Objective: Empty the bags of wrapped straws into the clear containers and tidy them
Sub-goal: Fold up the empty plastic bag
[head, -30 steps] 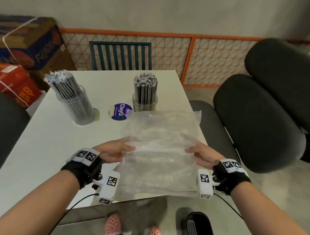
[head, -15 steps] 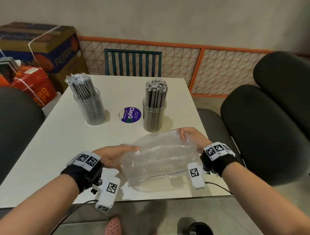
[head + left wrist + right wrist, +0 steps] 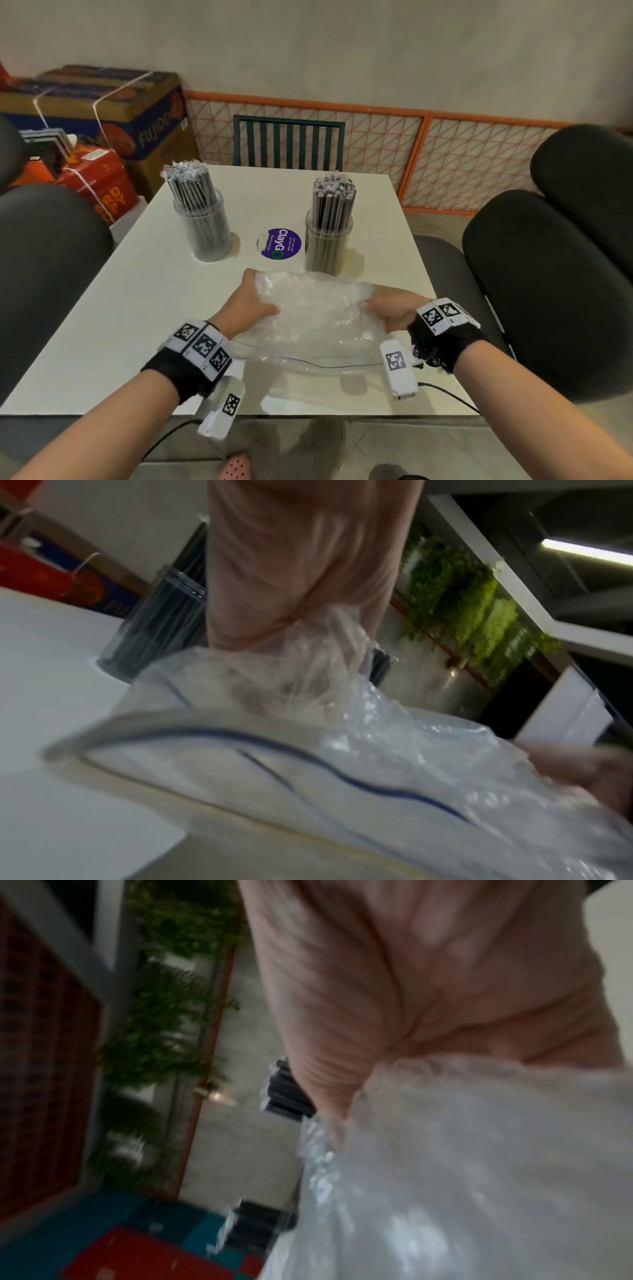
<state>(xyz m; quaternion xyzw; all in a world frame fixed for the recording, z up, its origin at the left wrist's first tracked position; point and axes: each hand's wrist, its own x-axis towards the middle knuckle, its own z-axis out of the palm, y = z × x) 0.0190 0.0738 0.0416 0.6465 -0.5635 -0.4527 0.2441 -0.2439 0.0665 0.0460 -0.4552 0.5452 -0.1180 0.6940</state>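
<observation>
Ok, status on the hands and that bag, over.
Left hand and right hand both grip the empty plastic bag, crumpling it over the table. Both containers full. Nothing in the way.

A white square desk (image 3: pixel 144 308) stands on a grey floor (image 3: pixel 438 455). Behind the desk a dark teal slatted chair (image 3: pixel 289 142) faces it, and behind the chair an orange wire-mesh barrier (image 3: pixel 428 161) runs along the foot of a plain beige wall (image 3: pixel 342 51). Left of the desk, a strapped brown and blue cardboard box (image 3: pixel 113 109) sits above a red box (image 3: pixel 99 178). Dark padded chairs (image 3: pixel 548 284) flank the desk on both sides. In the left wrist view, green hanging foliage (image 3: pixel 462 610) shows beyond the desk, beside a lit ceiling strip light (image 3: pixel 582 551).
</observation>
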